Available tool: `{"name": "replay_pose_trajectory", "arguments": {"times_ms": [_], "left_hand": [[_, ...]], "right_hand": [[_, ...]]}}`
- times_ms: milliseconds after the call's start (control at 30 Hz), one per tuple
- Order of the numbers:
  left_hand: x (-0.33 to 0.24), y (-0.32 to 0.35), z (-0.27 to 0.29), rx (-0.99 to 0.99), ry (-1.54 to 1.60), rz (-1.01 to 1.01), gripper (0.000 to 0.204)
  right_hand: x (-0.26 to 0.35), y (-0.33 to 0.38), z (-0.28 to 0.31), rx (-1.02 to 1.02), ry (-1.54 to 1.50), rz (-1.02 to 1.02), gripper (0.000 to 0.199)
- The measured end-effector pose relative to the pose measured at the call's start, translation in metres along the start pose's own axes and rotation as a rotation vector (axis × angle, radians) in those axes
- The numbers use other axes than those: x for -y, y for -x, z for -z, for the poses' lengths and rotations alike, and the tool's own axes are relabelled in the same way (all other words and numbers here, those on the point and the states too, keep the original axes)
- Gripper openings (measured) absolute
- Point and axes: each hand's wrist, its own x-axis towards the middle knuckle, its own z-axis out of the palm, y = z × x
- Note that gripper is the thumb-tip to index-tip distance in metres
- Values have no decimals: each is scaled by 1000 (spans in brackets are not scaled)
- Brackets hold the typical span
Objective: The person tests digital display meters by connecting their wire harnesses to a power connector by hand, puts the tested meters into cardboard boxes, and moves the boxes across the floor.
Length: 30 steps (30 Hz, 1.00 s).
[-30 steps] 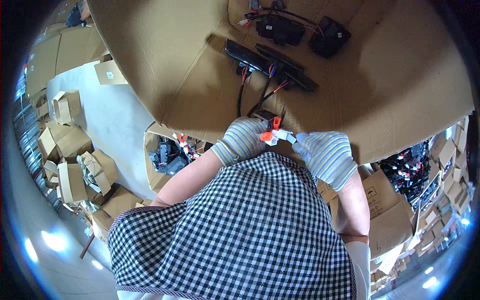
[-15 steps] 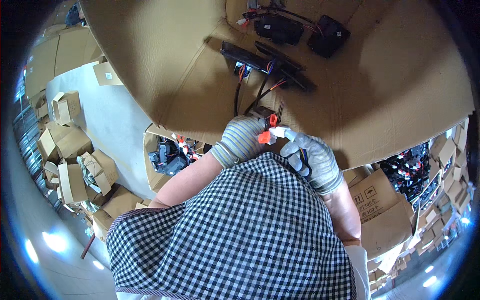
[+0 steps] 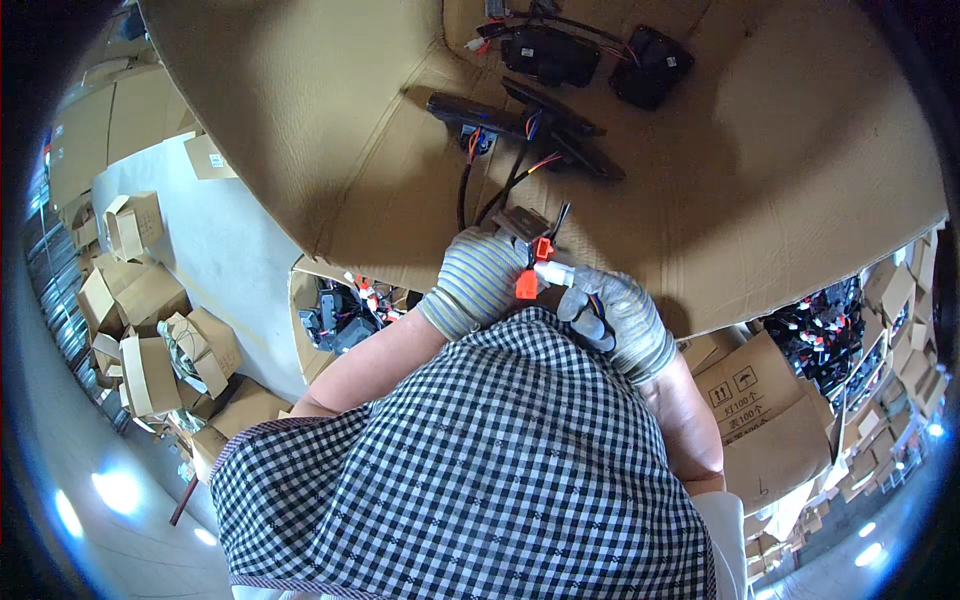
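My left hand (image 3: 480, 280), in a striped knit glove, is closed around a bunch of wire connectors at the near edge of the cardboard. Two orange connectors (image 3: 526, 285) and a dark brown block (image 3: 522, 223) stick out past its fingers. Against them, my gloved right hand (image 3: 622, 318) pinches a white connector (image 3: 555, 273) with dark wires trailing under the fingers. Whether the white piece is seated in another connector cannot be made out. Black cables run from the left hand to dark flat housings (image 3: 480, 115) lying just beyond.
Farther back on the cardboard (image 3: 760, 200) lie two black oval units (image 3: 550, 55) joined by wires. Open boxes of black parts stand below it, one at left (image 3: 340, 312), one at right (image 3: 820, 325). Cartons (image 3: 150, 285) are piled on the left floor.
The right hand has shifted slightly, and the white connector sits a little left of before, close against the orange ones. More of the brown block shows above the left hand.
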Motion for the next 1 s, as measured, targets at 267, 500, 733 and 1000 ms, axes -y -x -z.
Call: {"name": "replay_pose_trajectory", "arguments": {"times_ms": [267, 500, 733, 1000], "left_hand": [[4, -12, 7, 480, -97, -59, 29], [6, -15, 5, 511, -44, -55, 26], [5, -18, 9, 537, -25, -74, 24], [9, -18, 4, 546, -51, -1, 21]], "right_hand": [[-9, -16, 25, 152, 272, 12, 46], [-3, -23, 26, 106, 395, -84, 47], [-5, -25, 27, 120, 326, -32, 45], [-11, -24, 25, 1, 429, 230, 37]]}}
